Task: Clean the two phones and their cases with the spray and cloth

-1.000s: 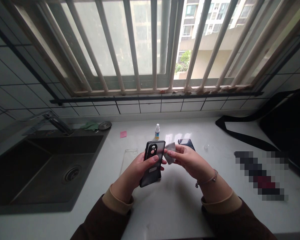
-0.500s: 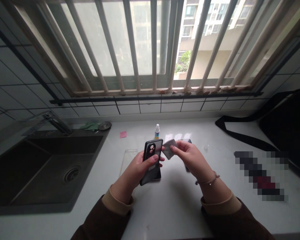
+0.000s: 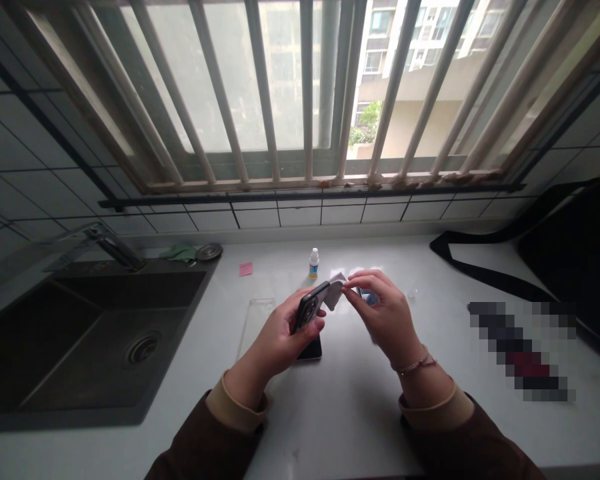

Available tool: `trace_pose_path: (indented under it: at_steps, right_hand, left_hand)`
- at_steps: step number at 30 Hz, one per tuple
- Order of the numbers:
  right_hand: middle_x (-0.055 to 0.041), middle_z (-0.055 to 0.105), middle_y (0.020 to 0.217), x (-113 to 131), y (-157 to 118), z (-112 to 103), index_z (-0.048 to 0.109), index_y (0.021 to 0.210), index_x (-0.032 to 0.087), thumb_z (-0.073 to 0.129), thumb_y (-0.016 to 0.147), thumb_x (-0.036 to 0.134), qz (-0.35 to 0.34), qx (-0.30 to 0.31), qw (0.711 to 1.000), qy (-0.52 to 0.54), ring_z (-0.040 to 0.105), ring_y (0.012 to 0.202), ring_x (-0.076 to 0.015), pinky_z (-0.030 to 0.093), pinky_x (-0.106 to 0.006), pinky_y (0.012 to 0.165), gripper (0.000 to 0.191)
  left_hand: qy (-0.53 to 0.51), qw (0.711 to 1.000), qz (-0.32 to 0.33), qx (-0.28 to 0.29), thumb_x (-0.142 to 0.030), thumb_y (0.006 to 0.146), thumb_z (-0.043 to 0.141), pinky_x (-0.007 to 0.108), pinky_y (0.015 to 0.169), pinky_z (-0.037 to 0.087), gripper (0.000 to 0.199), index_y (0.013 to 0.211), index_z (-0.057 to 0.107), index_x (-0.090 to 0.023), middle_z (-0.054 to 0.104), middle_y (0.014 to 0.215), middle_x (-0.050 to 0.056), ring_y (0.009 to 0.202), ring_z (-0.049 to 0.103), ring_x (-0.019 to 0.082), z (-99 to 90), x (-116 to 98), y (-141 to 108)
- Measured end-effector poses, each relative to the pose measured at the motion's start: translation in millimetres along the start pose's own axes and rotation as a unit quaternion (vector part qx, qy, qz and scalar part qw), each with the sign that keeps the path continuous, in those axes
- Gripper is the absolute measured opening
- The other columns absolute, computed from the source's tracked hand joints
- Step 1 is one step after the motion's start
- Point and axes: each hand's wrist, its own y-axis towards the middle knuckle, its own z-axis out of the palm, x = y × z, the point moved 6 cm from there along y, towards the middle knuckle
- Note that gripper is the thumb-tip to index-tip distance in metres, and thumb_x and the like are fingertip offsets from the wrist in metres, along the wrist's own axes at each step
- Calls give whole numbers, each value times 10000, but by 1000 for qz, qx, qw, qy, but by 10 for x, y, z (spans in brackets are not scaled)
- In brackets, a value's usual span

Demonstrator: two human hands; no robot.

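Note:
My left hand (image 3: 287,330) is closed around a black-edged phone case (image 3: 309,311) with round camera openings, tilted on its side above the counter. I cannot tell whether a phone sits inside it. A small grey cloth (image 3: 336,288) is pinched between the thumb and fingers of my right hand (image 3: 380,303), right beside the case's upper edge. Below my left hand lies a dark phone (image 3: 311,350), partly covered. Another phone (image 3: 369,295) lies behind my right hand, mostly hidden. A clear phone case (image 3: 253,323) rests left of my left hand.
A small white-capped bottle (image 3: 314,265) stands behind my hands, and a pink sticky note (image 3: 245,269) lies to its left. The sink (image 3: 147,400) with its faucet (image 3: 115,247) is at left. A black bag (image 3: 580,260) with a strap lies at right, near a blurred-out item (image 3: 525,353).
My left hand has turned the phone case from upright to a slanting, edge-on tilt. The grey cloth has folded, and my right hand has shifted slightly, its fingers more arched.

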Motion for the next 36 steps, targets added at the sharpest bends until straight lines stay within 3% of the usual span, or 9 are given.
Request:
trace_pose_path:
  at_steps: [7,11,15,17,21,27,32,36]
  right_hand:
    - [-90,760,1169,12,-69,16,664,1035,263,666,1021,348,-31,9,999,-1,719,1089,-273,586,-470,991,86]
    - [-75,752,1056,-225,-90,123,623,1149,257,721,985,456,86,42,990,106,737,955,-245,608,-406,852,276]
    - [-41,731,959,-380,-107,299,628,1268,232,889,834,480,228,136,929,260,717,901,-224,580,-383,832,564]
    - [-34,722,914,-380,-114,332,691,1179,213,905,812,474,257,170,909,282,691,874,-211,550,-368,819,499]
    - [-19,692,836,-331,-101,297,720,930,203,800,913,502,237,180,912,282,616,802,-173,489,-330,773,310]
    - [-47,747,957,-345,-128,344,665,970,215,783,921,561,258,158,887,350,679,876,-207,531,-368,831,369]
    - [-43,767,909,-403,-153,384,678,1005,214,792,907,585,300,159,880,333,663,774,-181,498,-317,723,400]
    - [-71,786,1022,-419,-158,362,736,1055,201,824,890,549,316,169,868,345,695,882,-201,516,-333,804,395]
  left_hand:
    - [31,999,44,11,-436,991,712,353,959,533,467,1374,648,-177,712,1263,139,1028,690,252,-6,18,25]
    - [39,997,58,23,-425,999,703,351,957,535,438,1357,647,-178,712,1252,137,1018,687,240,2,6,28]
    - [38,997,55,27,-426,1002,699,351,950,537,445,1371,645,-183,715,1246,139,1018,690,245,-1,-9,21]
    - [34,998,49,27,-428,1001,700,352,950,537,457,1385,640,-185,717,1245,139,1019,692,248,-7,0,16]
    - [20,999,20,26,-448,998,702,358,954,537,476,1390,643,-185,732,1196,134,1042,695,266,-13,73,5]
    - [-32,999,-29,29,-481,976,729,352,952,538,483,1352,680,-181,745,1153,118,1048,705,265,11,153,-3]
    - [-72,995,-61,22,-525,943,754,357,907,559,579,1383,674,-158,743,1142,129,1031,714,268,36,98,-1]
    - [-77,994,-69,18,-538,929,765,359,898,560,596,1377,674,-155,745,1143,133,1022,713,265,32,99,3]
